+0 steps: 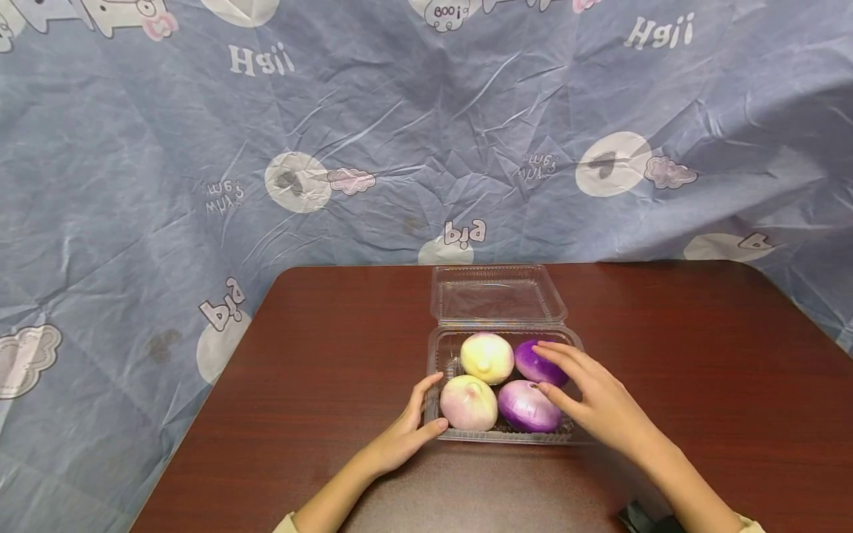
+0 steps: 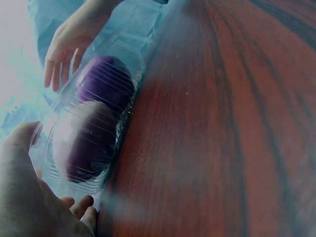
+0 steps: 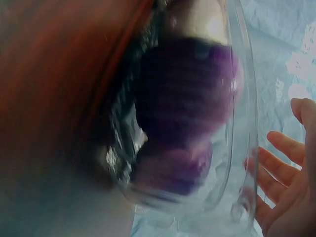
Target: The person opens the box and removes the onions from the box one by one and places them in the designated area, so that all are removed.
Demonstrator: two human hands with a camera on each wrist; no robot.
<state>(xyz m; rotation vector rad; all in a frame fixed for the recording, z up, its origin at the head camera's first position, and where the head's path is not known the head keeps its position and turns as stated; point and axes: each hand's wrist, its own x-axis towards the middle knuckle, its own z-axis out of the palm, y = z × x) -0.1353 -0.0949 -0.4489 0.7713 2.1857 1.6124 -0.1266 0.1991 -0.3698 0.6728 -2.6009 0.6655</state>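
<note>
A clear plastic clamshell box point(image 1: 436, 333) sits on the table with its lid point(image 1: 500, 300) folded back. Inside are a pale yellow onion point(image 1: 486, 357) at back left, a deep purple onion point(image 1: 538, 364) at back right, a pale pinkish onion point(image 1: 469, 403) at front left and a purple-and-white onion point(image 1: 529, 406) at front right. My left hand point(image 1: 398, 437) holds the box's left front corner, thumb at the front rim, fingers along the side. Over the right-hand onions hovers my right hand point(image 1: 603, 403), fingers spread, fingertips overlapping the deep purple onion in the head view.
The box stands on a dark red-brown wooden table point(image 1: 320, 355). Behind the table hangs a wrinkled blue printed cloth point(image 1: 386, 111). A black item point(image 1: 643, 516) lies under the right forearm at the near edge.
</note>
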